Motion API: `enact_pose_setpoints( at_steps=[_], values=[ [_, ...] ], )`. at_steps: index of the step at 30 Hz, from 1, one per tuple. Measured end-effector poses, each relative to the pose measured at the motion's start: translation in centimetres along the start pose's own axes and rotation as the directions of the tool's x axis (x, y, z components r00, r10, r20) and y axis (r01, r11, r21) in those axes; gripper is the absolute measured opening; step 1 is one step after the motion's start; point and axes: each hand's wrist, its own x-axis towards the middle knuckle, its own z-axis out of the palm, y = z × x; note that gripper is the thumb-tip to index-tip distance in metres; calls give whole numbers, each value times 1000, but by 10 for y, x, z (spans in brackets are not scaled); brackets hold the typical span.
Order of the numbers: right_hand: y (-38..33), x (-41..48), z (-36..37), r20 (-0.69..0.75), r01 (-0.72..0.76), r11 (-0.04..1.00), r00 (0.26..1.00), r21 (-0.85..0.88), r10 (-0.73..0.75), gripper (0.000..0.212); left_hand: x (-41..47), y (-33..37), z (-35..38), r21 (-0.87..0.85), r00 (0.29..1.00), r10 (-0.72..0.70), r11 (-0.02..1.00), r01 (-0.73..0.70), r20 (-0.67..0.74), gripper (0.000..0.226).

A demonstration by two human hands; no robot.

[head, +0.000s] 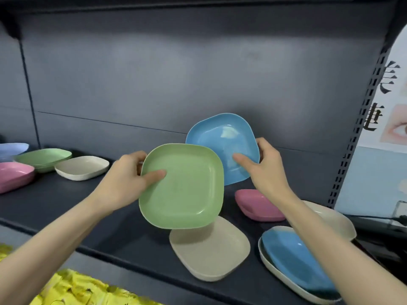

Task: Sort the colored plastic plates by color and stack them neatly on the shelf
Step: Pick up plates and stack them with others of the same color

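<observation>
My left hand (127, 183) pinches the green plate (182, 188), my right hand (264, 170) pinches the blue plate (222, 146), both above the shelf (132, 227). The 2 overlap; I think a bump could knock 1 loose.

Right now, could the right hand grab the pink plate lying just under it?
Probably not yet. The right hand is busy pinching the raised blue plate. The pink plate lies close below that hand, uncovered, so the way looks free once the hand is empty.
</observation>
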Motion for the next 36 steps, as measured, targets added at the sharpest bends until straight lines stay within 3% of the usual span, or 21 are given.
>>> enact_pose_setpoints(
  at_steps=[13, 16, 22, 30, 36],
  values=[
    [-102, -101, 217, 75, -20, 996, 997, 88, 14, 14, -105, -118, -224, 26, 988, -56, 998, 60, -141, 41],
    [-123, -102, 257, 104, -2, 995, 995, 96, -8, 14, -109, -141, -260, -4, 981, -68, 998, 69, -181, 32],
    [-141, -83, 329, 138, 34, 993, 989, 114, -50, 14, -86, -183, -311, 68, 950, -72, 993, 96, -303, 23],
    [-147, -32, 439, 161, 44, 990, 985, 137, -66, 22, -18, -243, -382, 188, 936, -82, 970, 154, -343, 22],
    [-142, 3, 511, 142, 44, 999, 989, 24, -47, 22, 41, -293, -426, 181, 941, -85, 972, 151, -328, 19]
  ],
)
